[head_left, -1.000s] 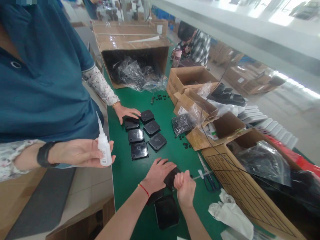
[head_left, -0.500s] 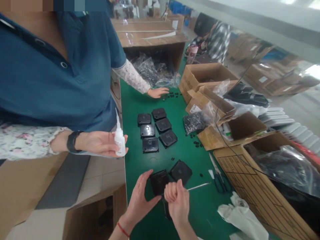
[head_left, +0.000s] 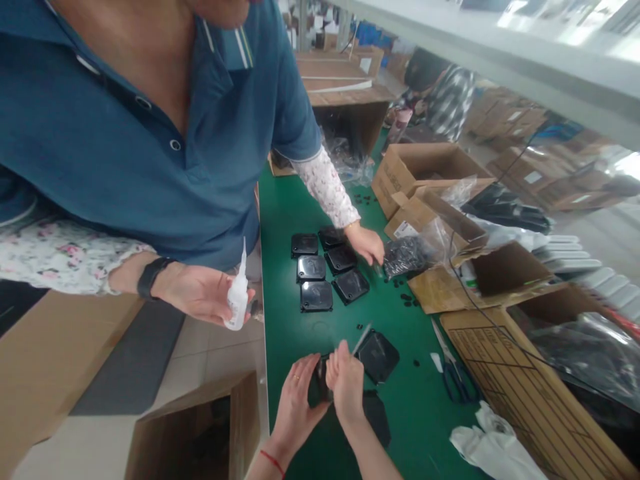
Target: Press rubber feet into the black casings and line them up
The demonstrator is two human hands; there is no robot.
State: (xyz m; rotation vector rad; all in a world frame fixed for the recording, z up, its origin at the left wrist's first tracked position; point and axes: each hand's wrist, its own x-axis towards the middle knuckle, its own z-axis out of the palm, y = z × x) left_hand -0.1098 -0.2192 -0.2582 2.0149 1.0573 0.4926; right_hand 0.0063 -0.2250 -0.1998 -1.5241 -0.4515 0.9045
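While the left hand [head_left: 296,400] bends around a black case [head_left: 321,377], the right hand [head_left: 346,383] makes a tight fist right beside it, as the head view shows. The left fingers and thumb hold the case by its sides, and it is tipped up just over the table. The fist holds a thin rod [head_left: 363,338], which is straight, pale and a bit blurry. I cannot tell if the rod touches the case.

Close by, a flat, square case [head_left: 380,357] with cut corners lies on the smooth green table [head_left: 283,207]. Another dark case [head_left: 379,417] is partly hidden behind the right arm. Farther up, six shiny cases [head_left: 316,297] lie in two rows, hard and smooth like plastic.

Across the table, a co-worker's hand [head_left: 197,293] holds a white bottle [head_left: 237,305] with a long, pointy tip. Their other hand [head_left: 369,245] reaches down beside a crinkly clear bag [head_left: 404,257] full of little black bits. More small round bits [head_left: 409,300] are near it.

On the right are scissors [head_left: 461,383] with dark blue handles, a soft, crumpled white cloth [head_left: 495,445] and a stiff brown cardboard box [head_left: 525,380] with printed lines.
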